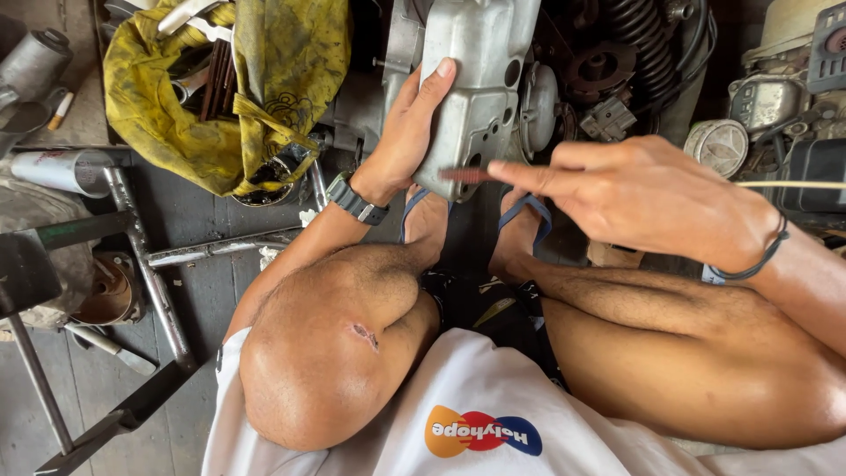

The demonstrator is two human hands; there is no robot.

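My left hand (410,128), with a dark watch on its wrist, grips the left edge of a grey cast-metal engine cover (476,75) and holds it against the engine. My right hand (634,189) pinches a thin reddish-brown tool (467,174) between thumb and fingers. The tool's tip touches the lower face of the cover near its holes. A dark cord bracelet circles my right wrist. I am squatting, with my knees and sandalled feet below the cover.
A dirty yellow cloth bag (229,88) holding tools lies at upper left. Metal bars of a frame (150,256) cross the dark floor on the left. A coil spring (639,35) and other engine parts crowd the upper right.
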